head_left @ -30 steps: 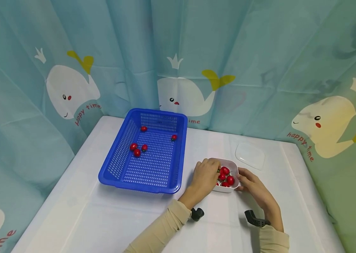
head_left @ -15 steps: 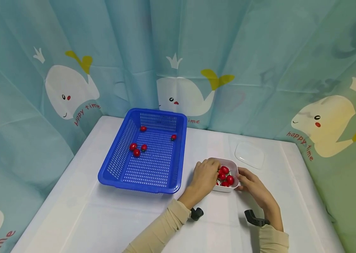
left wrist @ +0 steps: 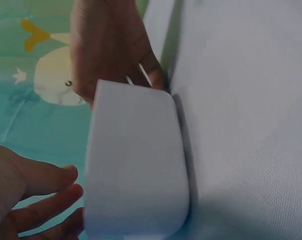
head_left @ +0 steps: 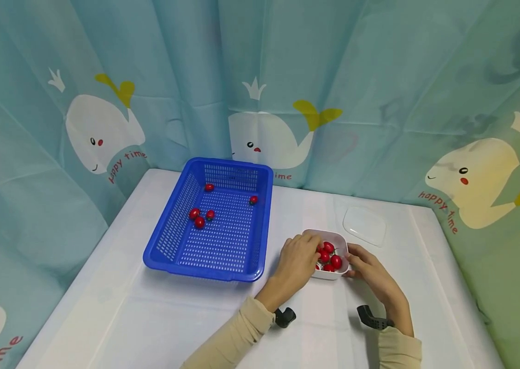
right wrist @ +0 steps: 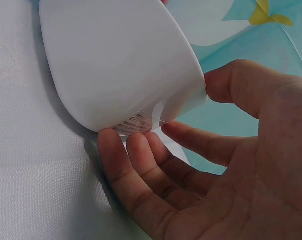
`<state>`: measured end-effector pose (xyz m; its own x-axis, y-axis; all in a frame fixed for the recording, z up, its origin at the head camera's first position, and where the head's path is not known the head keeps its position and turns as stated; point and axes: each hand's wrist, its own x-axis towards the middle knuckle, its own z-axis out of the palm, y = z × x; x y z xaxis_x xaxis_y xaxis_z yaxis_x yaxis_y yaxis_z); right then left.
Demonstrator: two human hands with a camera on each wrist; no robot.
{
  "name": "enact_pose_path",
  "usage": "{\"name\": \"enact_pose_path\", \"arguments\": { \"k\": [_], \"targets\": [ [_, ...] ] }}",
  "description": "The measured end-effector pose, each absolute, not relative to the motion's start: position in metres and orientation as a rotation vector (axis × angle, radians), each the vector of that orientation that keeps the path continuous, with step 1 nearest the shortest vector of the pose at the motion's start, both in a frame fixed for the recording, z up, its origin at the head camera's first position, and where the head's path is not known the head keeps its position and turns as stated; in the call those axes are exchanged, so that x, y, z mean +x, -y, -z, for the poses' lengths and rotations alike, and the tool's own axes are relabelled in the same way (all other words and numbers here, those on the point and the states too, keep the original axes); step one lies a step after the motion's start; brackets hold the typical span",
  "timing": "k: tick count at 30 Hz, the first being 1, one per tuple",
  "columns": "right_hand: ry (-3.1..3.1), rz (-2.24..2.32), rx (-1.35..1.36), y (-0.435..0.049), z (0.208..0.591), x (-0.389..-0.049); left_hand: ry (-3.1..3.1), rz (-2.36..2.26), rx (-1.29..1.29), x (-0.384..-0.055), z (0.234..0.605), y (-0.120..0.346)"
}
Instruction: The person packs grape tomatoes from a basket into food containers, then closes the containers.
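Observation:
A small white plastic box (head_left: 326, 275) with several red cherry tomatoes (head_left: 336, 262) in it sits on the table. My left hand (head_left: 298, 256) is over the box's left side, its fingertips at the rim. In the left wrist view, the fingers of that left hand (left wrist: 36, 195) are bent loosely just above the box wall (left wrist: 136, 160), and nothing shows between thumb and fingers. My right hand (head_left: 373, 271) steadies the right side of the box. Seen from the right wrist, the thumb is near the rim and the fingers of the right hand (right wrist: 220, 165) lie low against the wall, by a printed label (right wrist: 136, 123).
A blue plastic basket (head_left: 266, 225) stands to the left, with several cherry tomatoes (head_left: 199, 222) scattered on its slotted bottom. Behind the box, to its right, lies a clear lid (head_left: 364, 225). A whale-print curtain (head_left: 287, 66) hangs along the table's far edge and sides.
My left hand has shifted slightly left, and a green stem seen by its fingertips earlier is now out of sight. The right hand, box and basket stay where they were.

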<state>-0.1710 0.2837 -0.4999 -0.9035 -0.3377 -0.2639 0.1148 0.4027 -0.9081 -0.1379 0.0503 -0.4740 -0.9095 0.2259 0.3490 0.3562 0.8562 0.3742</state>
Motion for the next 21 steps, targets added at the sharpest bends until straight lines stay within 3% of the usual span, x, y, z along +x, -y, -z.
{"name": "enact_pose_path", "arguments": {
  "k": [10, 21],
  "targets": [
    [-2.240, 1.534, -0.196, -0.284, 0.501, -0.171, 2.692, 0.902, -0.462, -0.119, 0.452, -0.043],
    [-2.252, 1.511, -0.179, -0.284, 0.500, -0.171, 2.676, 1.513, -0.597, -0.106, 0.419, -0.011]
  ]
}}
